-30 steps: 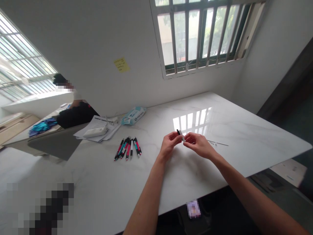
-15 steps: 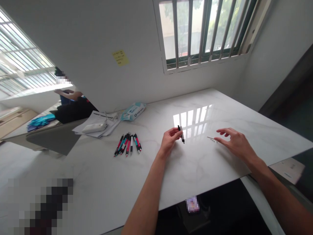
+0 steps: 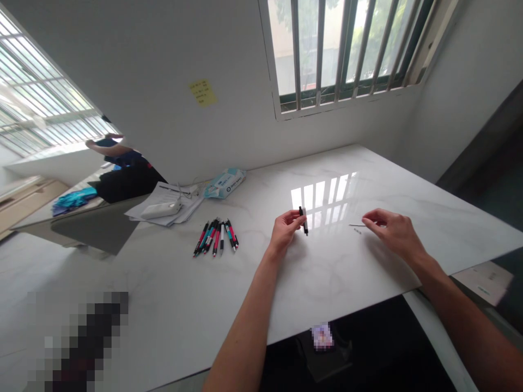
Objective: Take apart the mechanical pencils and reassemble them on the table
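Observation:
My left hand is closed around a black and clear pen, held nearly upright just above the white table. On the right, my right hand pinches a thin pen refill between thumb and fingers, its slim end pointing left. A small spring-like piece lies on the tabletop just below the refill. Left of my left hand, several pens in red, teal, black and white lie side by side in a loose group.
Behind the pens are a pack of wipes and papers with a white device on top. The marbled table meets a wall with a yellow note and a barred window. At far left, a person's arm shows.
My right hand's fingers have come together on the refill, which now sits clear of the small spring-like piece. My left hand still holds the pen in about the same place.

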{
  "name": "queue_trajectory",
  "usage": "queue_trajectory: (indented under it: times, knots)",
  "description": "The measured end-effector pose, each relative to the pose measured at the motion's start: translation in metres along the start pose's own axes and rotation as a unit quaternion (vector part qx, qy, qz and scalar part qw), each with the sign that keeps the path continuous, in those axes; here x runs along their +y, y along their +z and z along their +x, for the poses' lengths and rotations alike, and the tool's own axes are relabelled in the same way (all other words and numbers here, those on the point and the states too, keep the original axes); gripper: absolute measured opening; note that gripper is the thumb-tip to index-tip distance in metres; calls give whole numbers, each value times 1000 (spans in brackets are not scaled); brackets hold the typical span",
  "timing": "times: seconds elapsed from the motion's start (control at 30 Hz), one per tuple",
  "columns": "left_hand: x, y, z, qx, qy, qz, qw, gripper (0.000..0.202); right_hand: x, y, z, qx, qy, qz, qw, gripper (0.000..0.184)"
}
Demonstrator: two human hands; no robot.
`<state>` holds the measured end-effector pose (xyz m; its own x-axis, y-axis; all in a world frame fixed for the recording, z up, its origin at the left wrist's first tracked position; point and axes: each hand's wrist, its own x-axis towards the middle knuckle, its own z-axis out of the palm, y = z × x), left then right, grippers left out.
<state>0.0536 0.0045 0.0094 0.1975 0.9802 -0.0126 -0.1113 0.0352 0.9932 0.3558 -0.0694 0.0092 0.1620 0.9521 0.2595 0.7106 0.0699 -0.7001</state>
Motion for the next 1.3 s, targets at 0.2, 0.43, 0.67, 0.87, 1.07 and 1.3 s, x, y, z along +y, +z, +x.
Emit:
queue_trajectory:
  times: [0.2, 0.43, 0.67, 0.87, 1.07, 1.3]
  knots:
    - [-6, 0, 3, 12, -2, -17, 1000, 42, -32, 22, 47, -42, -65, 176, 981, 37]
    - [-9, -5, 7, 53, 11, 0, 999, 41, -59, 80, 89, -179, -115, 259, 942, 36]
    - [-9, -8, 5, 27, -12, 65, 997, 41, -55, 106, 69, -181, -84, 310, 929, 32]
    - [-12, -11, 5, -1, 9, 147, 989, 40, -50, 106, 71, -190, -76, 270, 941, 34]
    - [-15, -12, 7, 0, 14, 147, 989, 36, -50, 104, 73, -169, -82, 296, 936, 37]
    - [-12, -8, 7, 3, 27, 136, 990, 32, -54, 102, 70, -179, -72, 314, 930, 34]
